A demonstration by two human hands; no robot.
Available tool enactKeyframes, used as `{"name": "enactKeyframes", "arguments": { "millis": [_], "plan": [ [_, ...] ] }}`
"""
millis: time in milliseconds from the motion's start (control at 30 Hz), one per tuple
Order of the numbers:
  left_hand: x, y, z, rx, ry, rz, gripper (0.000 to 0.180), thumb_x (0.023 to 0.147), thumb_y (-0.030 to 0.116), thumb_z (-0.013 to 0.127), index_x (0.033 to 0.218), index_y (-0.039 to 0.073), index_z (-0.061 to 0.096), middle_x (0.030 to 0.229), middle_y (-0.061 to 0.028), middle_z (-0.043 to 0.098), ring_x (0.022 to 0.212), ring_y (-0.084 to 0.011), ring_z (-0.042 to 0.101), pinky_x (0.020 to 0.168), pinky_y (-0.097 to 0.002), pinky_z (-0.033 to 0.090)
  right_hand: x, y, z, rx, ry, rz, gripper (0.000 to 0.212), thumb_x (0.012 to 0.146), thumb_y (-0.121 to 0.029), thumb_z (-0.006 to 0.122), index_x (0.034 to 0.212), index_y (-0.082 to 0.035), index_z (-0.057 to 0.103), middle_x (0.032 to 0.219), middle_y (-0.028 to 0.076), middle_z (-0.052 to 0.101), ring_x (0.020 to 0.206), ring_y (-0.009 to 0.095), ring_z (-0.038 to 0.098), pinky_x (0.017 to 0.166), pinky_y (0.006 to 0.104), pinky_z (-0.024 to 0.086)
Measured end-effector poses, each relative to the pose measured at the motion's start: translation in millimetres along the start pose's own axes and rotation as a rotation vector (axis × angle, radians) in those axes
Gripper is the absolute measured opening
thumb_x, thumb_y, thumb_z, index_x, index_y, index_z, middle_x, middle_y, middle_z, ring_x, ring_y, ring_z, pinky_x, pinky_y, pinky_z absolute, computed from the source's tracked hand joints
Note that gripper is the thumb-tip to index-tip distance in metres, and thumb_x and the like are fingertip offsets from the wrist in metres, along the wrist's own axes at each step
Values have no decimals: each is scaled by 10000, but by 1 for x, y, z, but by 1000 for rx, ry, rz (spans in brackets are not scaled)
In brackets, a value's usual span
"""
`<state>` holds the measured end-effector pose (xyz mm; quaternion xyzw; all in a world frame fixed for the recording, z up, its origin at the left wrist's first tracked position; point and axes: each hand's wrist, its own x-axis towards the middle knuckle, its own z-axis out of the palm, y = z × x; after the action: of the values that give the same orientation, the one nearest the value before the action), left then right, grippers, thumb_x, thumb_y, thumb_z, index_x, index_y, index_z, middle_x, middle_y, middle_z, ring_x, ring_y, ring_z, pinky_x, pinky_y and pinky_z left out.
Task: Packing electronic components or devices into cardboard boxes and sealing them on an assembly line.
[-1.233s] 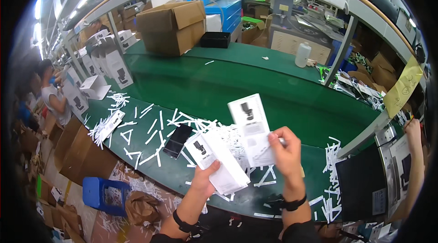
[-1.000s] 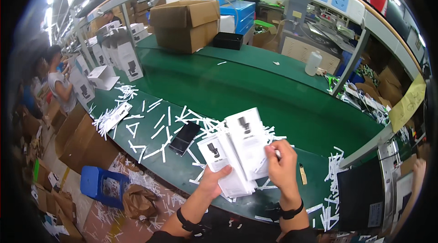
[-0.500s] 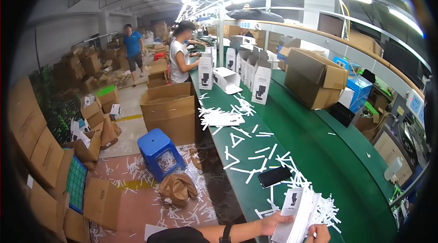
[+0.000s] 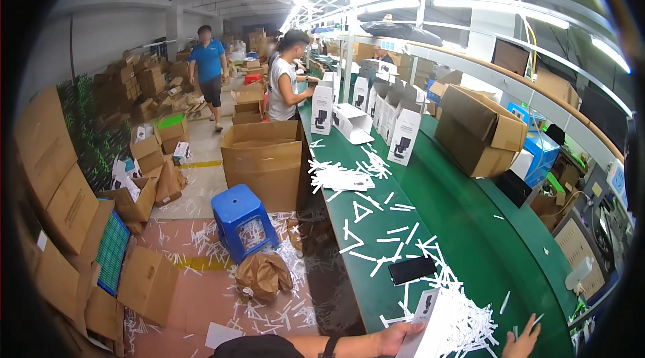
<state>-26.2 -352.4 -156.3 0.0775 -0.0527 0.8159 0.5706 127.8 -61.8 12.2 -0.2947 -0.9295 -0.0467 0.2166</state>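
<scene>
At the lower right, my left hand (image 4: pixel 399 338) grips a white flat-folded carton (image 4: pixel 426 321) printed with a dark microphone picture. A heap of white paper strips (image 4: pixel 470 324) lies on the green bench right beside the carton. My right hand (image 4: pixel 523 343) is apart from it, over the green surface, with its fingers spread. A few thin strips show at its fingertips, and another loose strip (image 4: pixel 504 302) appears just above it. Beyond the carton lies a black phone (image 4: pixel 412 270), with more strips scattered around it.
White printed boxes (image 4: pixel 403 136) stand farther along the green bench (image 4: pixel 363 284). A big brown carton (image 4: pixel 474 131) sits to their right. On the floor are a blue stool (image 4: pixel 243 224), a brown paper bag (image 4: pixel 263 276) and cartons. One person works at the bench; another walks in the aisle.
My right hand has left the folded carton and moved right, its fingers spreading. My left hand still holds the carton. The person in blue has come nearer along the aisle.
</scene>
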Motion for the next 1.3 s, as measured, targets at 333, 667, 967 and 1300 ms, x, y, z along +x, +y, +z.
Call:
{"name": "enactKeyframes", "arguments": {
  "millis": [333, 667, 967, 1300],
  "plan": [
    [5, -11, 73, 610, 271, 145, 573, 925, 63, 729, 1435, 34, 468, 1331, -110, 619, 1222, -244, 612, 1040, -396, 509, -103, -162, -23, 927, -276, -279, 852, 899, -233, 699, 1572, 34, 249, 1555, 298, 362, 1443, 422, 375, 1156, 460, 357],
    [19, -1, 76, 1980, -321, 768, 601, 702, 108, 846, 1224, 102, 550, 1147, -109, 572, 1097, -334, 538, 985, -423, 402, -105, -138, 47, 981, -140, -322, 204, 836, -26, 704, 1032, 11, 663, 1035, 186, 663, 957, 353, 668, 843, 410, 534],
    [9, 29, 63, 2025, -22, 412, 1265, 650, 83, 934, 1586, 76, 84, 1511, -210, 401, 1390, -292, 456, 1083, -407, 441, -78, -157, 49, 1177, -300, -219, 1022, 695, 60, 761, 1573, -47, 249, 1450, 216, 498, 1315, 358, 544, 1075, 412, 467],
    [29, 15, 59, 1932, 20, 222, 1272, 624, 259, 938, 1609, 103, 149, 1521, -202, 296, 1415, -402, 302, 1195, -499, 268, -129, -112, 165, 1564, -313, 180, 648, 791, 0, 775, 1370, 48, 486, 1274, 174, 620, 1148, 272, 633, 982, 420, 529]
  ]
}}
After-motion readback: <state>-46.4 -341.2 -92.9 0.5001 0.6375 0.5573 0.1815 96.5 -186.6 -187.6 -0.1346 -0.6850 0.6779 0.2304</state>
